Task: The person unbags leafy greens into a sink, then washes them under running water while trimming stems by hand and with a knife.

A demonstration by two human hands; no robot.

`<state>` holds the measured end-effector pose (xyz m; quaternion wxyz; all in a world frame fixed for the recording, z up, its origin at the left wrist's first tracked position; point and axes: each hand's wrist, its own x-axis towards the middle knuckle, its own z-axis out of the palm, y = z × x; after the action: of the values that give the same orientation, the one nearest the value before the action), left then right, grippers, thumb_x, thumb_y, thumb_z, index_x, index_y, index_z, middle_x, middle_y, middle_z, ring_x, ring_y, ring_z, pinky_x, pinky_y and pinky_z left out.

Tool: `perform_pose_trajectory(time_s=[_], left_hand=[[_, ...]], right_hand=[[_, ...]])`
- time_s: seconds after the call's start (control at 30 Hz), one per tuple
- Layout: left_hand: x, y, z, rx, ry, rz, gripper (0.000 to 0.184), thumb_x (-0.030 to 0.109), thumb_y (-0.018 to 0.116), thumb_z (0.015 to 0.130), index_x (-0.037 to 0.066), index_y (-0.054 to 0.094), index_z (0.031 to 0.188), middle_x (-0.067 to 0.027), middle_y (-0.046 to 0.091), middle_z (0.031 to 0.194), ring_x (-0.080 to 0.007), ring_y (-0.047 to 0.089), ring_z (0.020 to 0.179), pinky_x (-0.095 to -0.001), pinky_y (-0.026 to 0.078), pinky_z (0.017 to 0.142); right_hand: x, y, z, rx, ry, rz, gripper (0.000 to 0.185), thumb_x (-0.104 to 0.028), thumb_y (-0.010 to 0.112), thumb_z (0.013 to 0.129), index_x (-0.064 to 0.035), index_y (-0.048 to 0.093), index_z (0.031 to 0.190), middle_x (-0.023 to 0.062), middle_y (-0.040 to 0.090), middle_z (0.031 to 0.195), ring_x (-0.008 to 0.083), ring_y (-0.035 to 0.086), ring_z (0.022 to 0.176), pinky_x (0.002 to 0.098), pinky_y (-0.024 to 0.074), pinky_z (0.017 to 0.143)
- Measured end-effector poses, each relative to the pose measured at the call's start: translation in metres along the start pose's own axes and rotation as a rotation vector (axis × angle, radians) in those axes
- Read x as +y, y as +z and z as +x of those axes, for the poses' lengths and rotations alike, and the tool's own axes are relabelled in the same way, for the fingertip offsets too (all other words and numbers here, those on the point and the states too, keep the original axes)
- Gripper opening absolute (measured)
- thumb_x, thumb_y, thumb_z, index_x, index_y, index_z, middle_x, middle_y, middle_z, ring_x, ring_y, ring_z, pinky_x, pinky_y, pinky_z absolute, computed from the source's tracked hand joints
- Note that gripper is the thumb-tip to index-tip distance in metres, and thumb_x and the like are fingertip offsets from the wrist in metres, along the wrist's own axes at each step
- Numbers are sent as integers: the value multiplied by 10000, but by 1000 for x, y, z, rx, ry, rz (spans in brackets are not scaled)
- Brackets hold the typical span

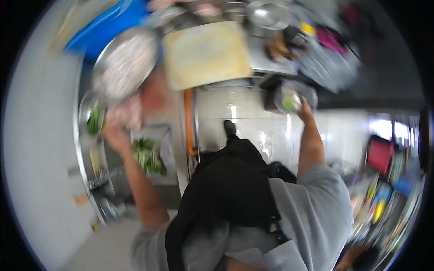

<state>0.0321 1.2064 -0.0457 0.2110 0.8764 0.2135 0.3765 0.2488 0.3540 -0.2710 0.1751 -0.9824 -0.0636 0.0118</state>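
Observation:
My left hand (118, 137), smeared by motion, is at the left counter beside a small metal bowl (92, 113) with green leaves in it. Pale pink meat (129, 111) lies just beyond that hand, and chopped greens (148, 156) fill a clear container right of it. What the left fingers touch is too blurred to tell. On the right, my right hand (305, 110) is closed on the rim of a clear bowl (311, 93) holding something green and white. A large metal bowl (125, 63) of a pale, blurred food stands above the meat.
A yellowed cutting board (205, 54) lies on the counter ahead, with a metal pot (266, 16) behind it. Plastic bags (327, 65) are at the upper right. An orange pipe (189, 122) runs beside the left counter. At the lower right is part of another person's arm (352, 257).

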Motion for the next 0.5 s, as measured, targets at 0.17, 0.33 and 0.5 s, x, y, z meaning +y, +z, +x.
perform_pose_trajectory(time_s=[0.17,0.33,0.5], left_hand=[[-11,22,-184,-213,-1053,-676,586,470,325,1054,25,701,989,-108,699,896,-239,654,678,-346,527,700],[-94,-9,-260,-247,-1111,-261,383,359,471,1005,85,731,1066,-90,681,833,-197,632,686,-351,512,667],[-211,-68,-170,-3,-1439,-592,339,319,506,960,99,710,1117,-76,677,915,-251,633,757,-417,470,708]], right_hand=[[-20,60,47,-849,584,755,418,-364,559,982,-108,537,1311,52,668,929,192,658,707,326,486,506],[-250,35,52,-1357,247,506,422,-272,534,1003,-67,515,1372,78,642,1143,188,671,874,316,551,686],[-506,-3,41,-1500,-606,100,409,-200,529,1010,4,544,1365,10,663,1054,111,625,856,249,504,781]])
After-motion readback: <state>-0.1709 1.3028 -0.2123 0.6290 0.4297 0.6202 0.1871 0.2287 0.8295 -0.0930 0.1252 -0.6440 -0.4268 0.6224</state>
